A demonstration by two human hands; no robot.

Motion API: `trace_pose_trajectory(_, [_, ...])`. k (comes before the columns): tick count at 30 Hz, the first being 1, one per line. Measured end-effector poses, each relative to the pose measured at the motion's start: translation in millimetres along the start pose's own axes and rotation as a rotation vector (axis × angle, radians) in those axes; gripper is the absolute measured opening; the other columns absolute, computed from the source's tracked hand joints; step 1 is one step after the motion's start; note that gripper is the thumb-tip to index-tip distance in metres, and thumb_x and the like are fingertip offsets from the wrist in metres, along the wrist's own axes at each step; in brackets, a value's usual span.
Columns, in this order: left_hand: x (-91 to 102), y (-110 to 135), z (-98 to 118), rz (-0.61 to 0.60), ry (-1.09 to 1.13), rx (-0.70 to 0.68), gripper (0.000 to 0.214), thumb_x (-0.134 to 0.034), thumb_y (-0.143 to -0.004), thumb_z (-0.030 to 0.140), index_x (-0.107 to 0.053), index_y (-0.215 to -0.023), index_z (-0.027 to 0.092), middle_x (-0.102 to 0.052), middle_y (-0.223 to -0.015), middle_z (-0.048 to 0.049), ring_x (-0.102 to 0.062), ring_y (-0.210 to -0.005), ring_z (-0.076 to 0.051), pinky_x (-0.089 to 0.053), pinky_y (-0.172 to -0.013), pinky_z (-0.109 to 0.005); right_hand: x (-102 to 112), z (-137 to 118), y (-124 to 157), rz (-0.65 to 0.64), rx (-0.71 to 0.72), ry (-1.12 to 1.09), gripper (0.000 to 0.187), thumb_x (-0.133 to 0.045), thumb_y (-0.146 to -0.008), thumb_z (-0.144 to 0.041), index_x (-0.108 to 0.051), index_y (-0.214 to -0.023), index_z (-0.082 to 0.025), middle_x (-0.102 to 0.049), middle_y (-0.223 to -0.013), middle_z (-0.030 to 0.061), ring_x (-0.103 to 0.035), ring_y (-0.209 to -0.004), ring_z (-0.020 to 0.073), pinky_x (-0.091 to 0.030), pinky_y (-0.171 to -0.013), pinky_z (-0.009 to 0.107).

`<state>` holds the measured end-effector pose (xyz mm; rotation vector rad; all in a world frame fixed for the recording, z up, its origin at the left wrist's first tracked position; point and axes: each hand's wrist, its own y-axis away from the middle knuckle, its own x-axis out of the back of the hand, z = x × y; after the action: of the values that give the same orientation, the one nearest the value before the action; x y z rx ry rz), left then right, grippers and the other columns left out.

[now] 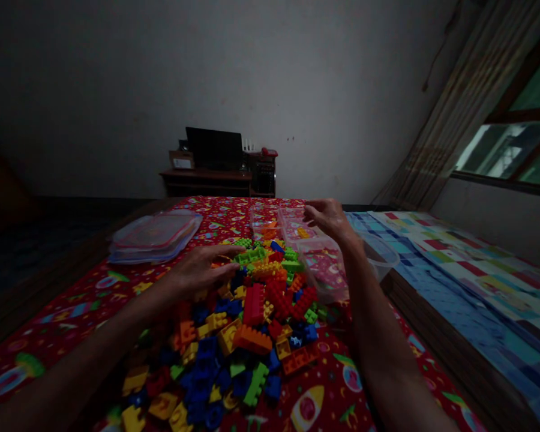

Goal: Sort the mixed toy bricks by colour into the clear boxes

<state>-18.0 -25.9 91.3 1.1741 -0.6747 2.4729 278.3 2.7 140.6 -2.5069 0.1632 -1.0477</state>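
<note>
A heap of mixed toy building bricks (253,305) in red, orange, yellow, green and blue spreads over the red patterned cloth. My left hand (206,268) reaches over its far left side, fingers stretched and thumb apart, close to a green brick (251,257). Above the clear plastic boxes, my right hand (326,217) hangs with loosely bent fingers and no brick visible in them. Below its fingertips a yellow brick (302,233) lies in one box. The nearer clear box (323,270) shows the cloth through its bottom. Orange bricks (270,228) lie in the far left box.
Stacked clear lids (155,237) lie on the left of the red cloth (308,408). Another clear container (380,252) is right of my right forearm. A wooden edge (436,324) separates the cloth from a blue checked cover (472,318). A monitor (215,149) stands on a desk behind.
</note>
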Motion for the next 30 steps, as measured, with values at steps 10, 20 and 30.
trace_pose_trajectory(10, [2.9,-2,-2,0.076,0.181,0.115,0.063,-0.051,-0.072,0.069,-0.071,-0.106,0.02,-0.073,-0.101,-0.008,-0.067,-0.095,-0.029,-0.054,-0.083,-0.04,-54,-58,21,-0.597,0.354,0.083,0.014,-0.061,-0.081,-0.017,-0.067,-0.094,-0.012,-0.055,-0.066,-0.0025,-0.044,-0.06,0.0068,-0.029,-0.056,0.021])
trace_pose_trajectory(20, [10.5,-4,-12,0.114,0.158,0.136,0.059,-0.049,-0.073,0.069,-0.072,-0.099,0.021,-0.073,-0.1,-0.0086,-0.066,-0.097,-0.028,-0.052,-0.088,-0.042,-39,-34,11,-0.325,0.264,0.297,0.041,-0.049,-0.09,-0.039,-0.052,-0.058,-0.014,-0.041,-0.053,-0.0041,-0.03,-0.051,0.0059,-0.017,-0.051,0.025])
trace_pose_trajectory(30, [11.3,-4,-19,0.094,0.111,0.129,0.059,-0.05,-0.068,0.073,-0.074,-0.089,0.023,-0.074,-0.099,-0.0078,-0.065,-0.097,-0.029,-0.05,-0.09,-0.041,7,46,1,0.332,-0.202,0.601,0.027,-0.052,-0.087,-0.03,-0.07,-0.087,-0.01,-0.068,-0.086,0.0151,-0.059,-0.081,0.0211,-0.038,-0.068,0.027])
